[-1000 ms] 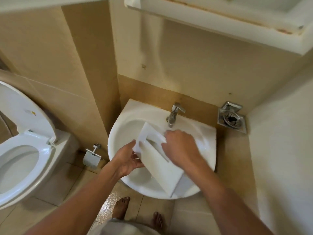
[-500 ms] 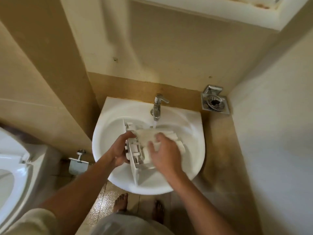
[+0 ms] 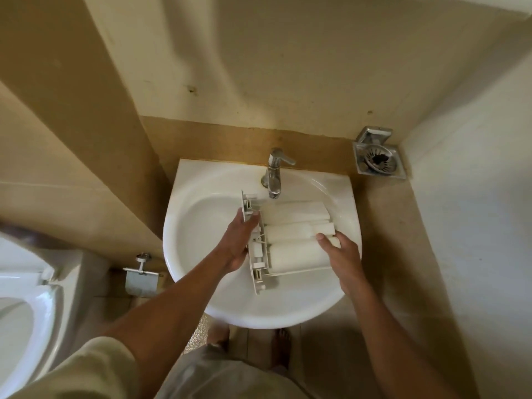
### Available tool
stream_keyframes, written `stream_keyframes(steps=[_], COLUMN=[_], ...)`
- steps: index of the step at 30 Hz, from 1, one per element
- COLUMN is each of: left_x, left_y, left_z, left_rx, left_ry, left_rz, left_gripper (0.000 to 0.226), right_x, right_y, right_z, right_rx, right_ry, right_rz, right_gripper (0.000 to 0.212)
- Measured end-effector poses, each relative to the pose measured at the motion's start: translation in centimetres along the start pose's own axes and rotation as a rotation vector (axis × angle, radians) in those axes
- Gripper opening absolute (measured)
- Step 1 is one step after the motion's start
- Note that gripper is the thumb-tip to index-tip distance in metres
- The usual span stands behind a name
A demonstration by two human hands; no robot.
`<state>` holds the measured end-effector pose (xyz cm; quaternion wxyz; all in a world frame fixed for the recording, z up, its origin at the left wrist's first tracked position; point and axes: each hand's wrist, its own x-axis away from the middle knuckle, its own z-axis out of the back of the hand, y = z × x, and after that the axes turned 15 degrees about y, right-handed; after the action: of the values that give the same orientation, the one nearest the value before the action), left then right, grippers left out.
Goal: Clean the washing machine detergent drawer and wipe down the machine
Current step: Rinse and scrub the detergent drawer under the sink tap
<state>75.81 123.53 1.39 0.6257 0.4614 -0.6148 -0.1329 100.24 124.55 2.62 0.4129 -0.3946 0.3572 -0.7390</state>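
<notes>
Currently: detergent drawer (image 3: 296, 243) held roughly level over the sink basin (image 3: 201, 226), spanning its 1–4 o'clock part, just below the faucet (image 3: 275, 174) at 12. Left hand (image 3: 239, 243) grips the front panel at the drawer's 9 o'clock end, fingers curled over the panel edge. Right hand (image 3: 344, 257) takes the rear end at 3 o'clock: thumb pressed on top, other fingers tucked under and hidden, so their spread cannot be told.

Risks (judgement): smooth plastic, held only at its two ends. If it is wet, a slip would drop it onto the ceramic, and the thin clips on the panel look likeliest to snap. Water run hard onto the rounded shells would probably sheet off and splash past the rim at 3 o'clock onto the floor tiles (image 3: 319, 341).

Containers: drawer shows three rounded chamber shells, seemingly its underside. Chamber interiors face away, contents not visible. Basin: no pooled water seen. Whether the faucet runs, cannot tell.
</notes>
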Motion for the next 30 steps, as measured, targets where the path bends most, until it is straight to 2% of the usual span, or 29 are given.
stream_keyframes(steps=[6, 11, 17, 20, 24, 26, 28, 30], left_x=[0.3, 0.7, 2.6, 3.8, 4.6, 4.8, 4.6, 4.1], left_y=[0.4, 1.2, 0.7, 0.9, 0.6, 1.0, 1.7, 2.3], left_z=[-0.7, 0.5, 3.2, 3.8, 5.2, 6.3, 7.2, 7.9], left_rx=[0.059, 0.137, 0.039, 0.017, -0.064, -0.087, -0.087, -0.114], left_ry=[0.172, 0.274, 0.326, 0.296, 0.359, 0.325, 0.218, 0.167], left_rz=[-0.009, -0.015, -0.036, -0.028, -0.048, -0.018, 0.059, 0.119], left_gripper=[0.035, 0.042, 0.035, 0.037, 0.058, 0.075, 0.088, 0.084], right_x=[-1.8, -2.9, -4.9, -6.2, -7.7, -8.4, -9.0, -9.6], right_y=[-1.9, -3.1, -2.8, -3.4, -5.0, -5.4, -5.5, -5.5], right_z=[-1.1, -3.5, -4.2, -3.5, -2.9, -2.8, -2.8, -2.9], right_rx=[-0.002, -0.036, -0.055, -0.044, 0.004, 0.04, 0.082, 0.094], right_ry=[-0.04, -0.091, -0.329, -0.457, -0.571, -0.612, -0.641, -0.673], right_rz=[0.1, 0.18, 0.1, 0.06, -0.007, -0.033, -0.074, -0.117], right_gripper=[0.019, 0.028, 0.021, 0.027, 0.019, 0.019, 0.031, 0.048])
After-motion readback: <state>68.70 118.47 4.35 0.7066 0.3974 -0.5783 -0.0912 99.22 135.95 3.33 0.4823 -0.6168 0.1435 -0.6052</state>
